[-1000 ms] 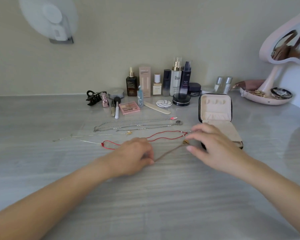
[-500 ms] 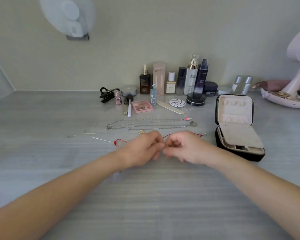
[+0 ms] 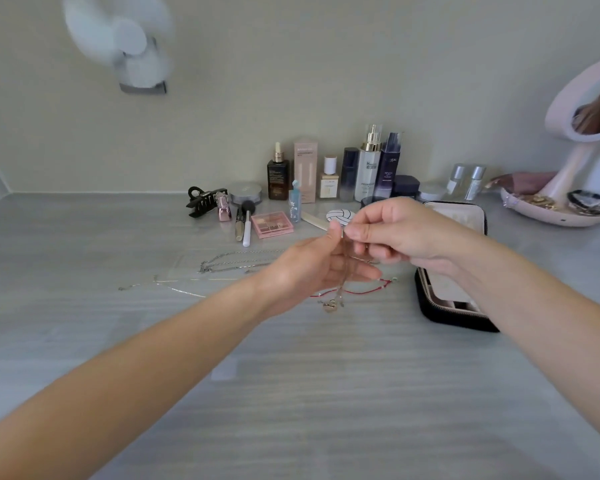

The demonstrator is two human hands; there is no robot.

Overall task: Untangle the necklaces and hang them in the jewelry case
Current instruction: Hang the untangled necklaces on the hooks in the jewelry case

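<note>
Head view: untangle step looks done for one piece, now in the lift-and-carry part. The right hand (image 3: 406, 233) pinches the top of a gold necklace (image 3: 344, 271) between thumb and forefinger, raised above the surface (image 3: 291, 393). The left hand (image 3: 309, 271) is just beside it, fingers fairly straight behind the hanging chain and thumb up at its top end; can't tell if that thumb actually grips. The chain hangs doubled, its pendant (image 3: 329, 306) at the bottom, low over the surface. The jewelry case (image 3: 454, 318) sits open to the right, lid (image 3: 465, 216) up, partly hidden by the right forearm; its hooks are not visible. Next move, my guess: find the clasp end, take it right to the lid and loop it on a hook, keeping the chain from twisting. Counts: two hands, one case, one gold necklace in hand, one red cord necklace (image 3: 368, 289) lying on the surface under the hands, what looks like two silver chains (image 3: 236, 261) laid out far left, and a fine chain (image 3: 174, 287) near left, number of strands unclear.
</note>
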